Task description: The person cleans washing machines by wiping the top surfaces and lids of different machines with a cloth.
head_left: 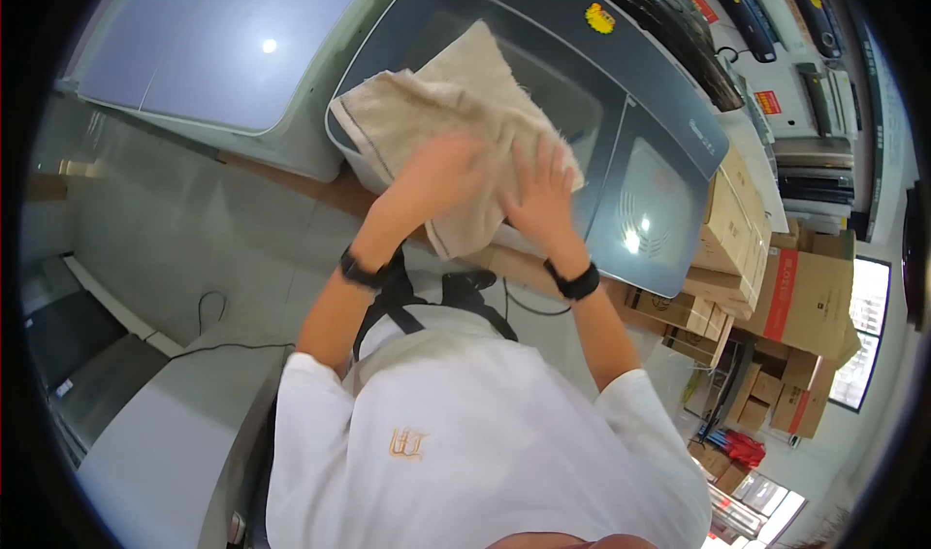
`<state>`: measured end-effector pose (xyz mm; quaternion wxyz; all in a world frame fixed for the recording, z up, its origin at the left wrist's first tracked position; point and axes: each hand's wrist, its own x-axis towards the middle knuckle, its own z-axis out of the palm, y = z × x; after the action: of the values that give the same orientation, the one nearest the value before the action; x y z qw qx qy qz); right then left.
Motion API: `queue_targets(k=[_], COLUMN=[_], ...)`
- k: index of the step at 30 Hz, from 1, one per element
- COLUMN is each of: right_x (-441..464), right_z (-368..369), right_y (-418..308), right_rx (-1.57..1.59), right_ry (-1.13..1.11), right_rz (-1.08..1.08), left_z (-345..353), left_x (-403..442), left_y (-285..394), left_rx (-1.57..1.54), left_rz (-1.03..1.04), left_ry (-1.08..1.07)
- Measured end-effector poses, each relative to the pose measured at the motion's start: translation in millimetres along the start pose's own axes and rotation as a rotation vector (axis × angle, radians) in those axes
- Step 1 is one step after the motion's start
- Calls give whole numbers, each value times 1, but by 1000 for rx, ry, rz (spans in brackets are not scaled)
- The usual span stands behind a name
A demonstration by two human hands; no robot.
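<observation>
A beige cloth (475,88) lies spread over the dark glass lid of a grey washing machine (606,113), its lower corner hanging past the front edge. My left hand (441,176) is on the cloth, smeared by motion, so its fingers cannot be made out. Beside it on the right, my right hand (543,195) rests flat on the cloth with its fingers apart. Both wrists wear black bands. A yellow sticker (600,18) is on the machine's rear panel.
Another machine with a lilac lid (223,45) stands at the upper left. Cardboard boxes (805,302) are stacked at the right. Range hoods (745,20) hang on the wall at the upper right. A grey appliance (184,442) is at the lower left, with a cable on it.
</observation>
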<state>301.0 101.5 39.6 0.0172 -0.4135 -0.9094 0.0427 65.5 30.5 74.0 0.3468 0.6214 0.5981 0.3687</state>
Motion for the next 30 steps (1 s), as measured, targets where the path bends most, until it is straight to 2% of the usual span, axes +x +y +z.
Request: queue_targets(k=[2, 3, 5, 7, 9, 10, 12, 13, 16, 18, 20, 22, 25, 28, 30], right_x=[-20, -32, -46, -40, -28, -24, -23, -26, -45, -58, -63, -59, -52, -55, -57], right_z=[-2, -4, -7, -13, -9, -10, -7, -3, -1, -4, -6, -5, -7, 0, 2], right_y=[7, 10, 16, 23, 25, 28, 31, 30, 29, 39, 52, 59, 57, 54, 54], right_rx=[-4, -3, 2, 10, 19, 18, 33, 45, 52, 40, 33, 34, 60, 0, -17], right_ry=[-18, -29, -59, -76, -65, -49, -1, 16, 7, -17, -22, -9, 12, 64, 99], right_rz=[1, 13, 36, 64, 99, 118, 117, 115, 152, 151, 159, 169, 222, 237, 240], left_z=[-37, -64, -72, -83, -77, -66, -63, -72, -71, -72, -80, -93, -63, -3, 8], left_x=[-28, -56, -83, -121, -117, -91, -92, -126, -121, -127, -130, -131, -140, -143, -140], left_y=[84, 122, 146, 186, 192, 183, 190, 208, 208, 207, 199, 187, 216, 261, 253], left_rx=[-677, -1075, -1254, -1395, -1485, -1486, -1503, -1509, -1308, -1323, -1294, -1201, -1202, -1251, -1106], left_rz=[167, 199, 491, 472, 773, 1091, 1135, 848, 853, 759, 728, 746, 739, 739, 829], left_ry=[-56, -234, -231, -95, -131, -239, -134, 79, 391, 555, 426, 15, 170, 635, 713])
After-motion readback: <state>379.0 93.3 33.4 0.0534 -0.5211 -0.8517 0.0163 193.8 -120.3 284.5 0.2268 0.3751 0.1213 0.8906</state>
